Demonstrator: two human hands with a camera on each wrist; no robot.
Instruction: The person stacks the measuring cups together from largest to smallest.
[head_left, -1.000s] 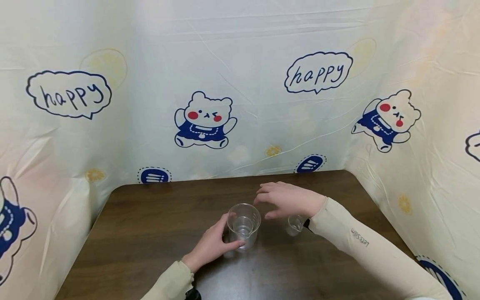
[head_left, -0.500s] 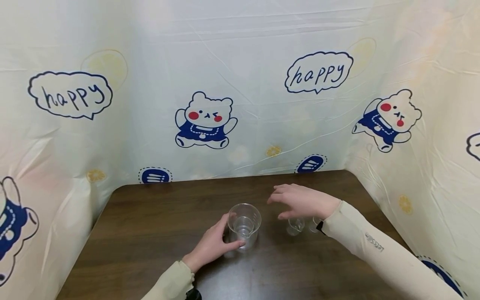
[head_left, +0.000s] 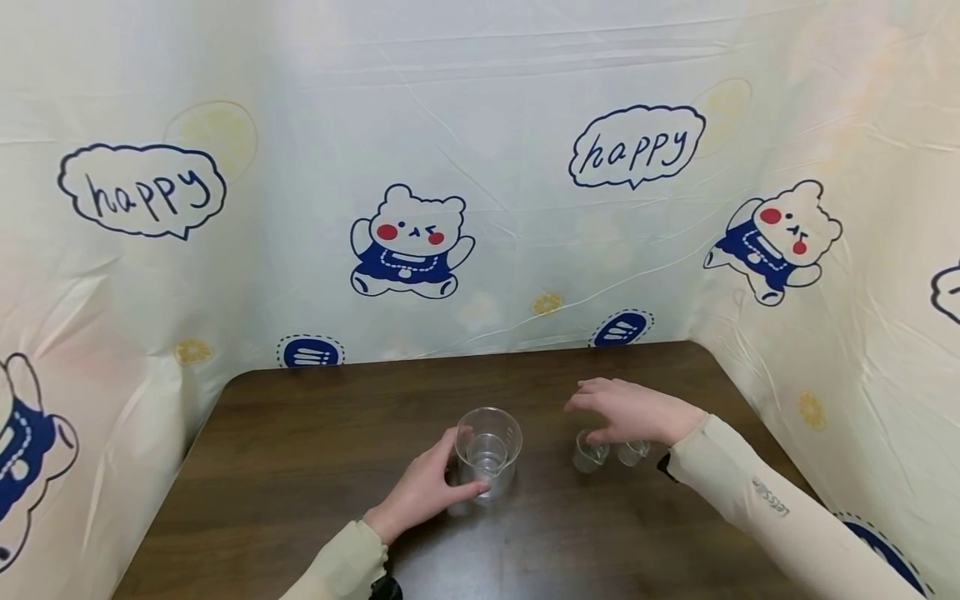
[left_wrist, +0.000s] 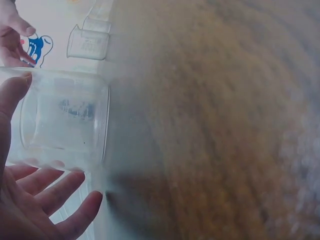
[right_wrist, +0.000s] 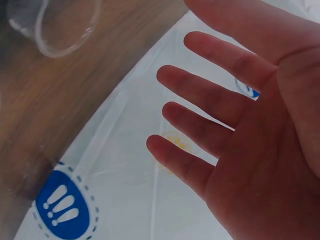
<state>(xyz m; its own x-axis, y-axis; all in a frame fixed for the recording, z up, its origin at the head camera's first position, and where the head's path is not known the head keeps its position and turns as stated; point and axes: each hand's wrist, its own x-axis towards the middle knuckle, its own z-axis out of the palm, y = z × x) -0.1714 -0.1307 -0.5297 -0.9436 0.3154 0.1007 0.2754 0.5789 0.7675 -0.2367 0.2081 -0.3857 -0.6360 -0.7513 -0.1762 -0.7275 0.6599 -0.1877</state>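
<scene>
Under the grip (head_left: 429,490) spreads a dark brown wood-grain table (head_left: 300,467), with a soft patch of light (head_left: 450,575) on its near side. Beyond the grip and to both sides hangs pale, creased sheeting (head_left: 525,50), printed with blue-clad bears (head_left: 405,262), "happy" bubbles (head_left: 637,146), lemon slices (head_left: 547,302) and blue badges (head_left: 311,352).

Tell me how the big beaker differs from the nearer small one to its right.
The big beaker, with a smaller vessel nested inside, is taller and wider than the small beaker. The left hand grips the big beaker; no hand grips the small beaker. Both are clear and stand upright on the table.
</scene>
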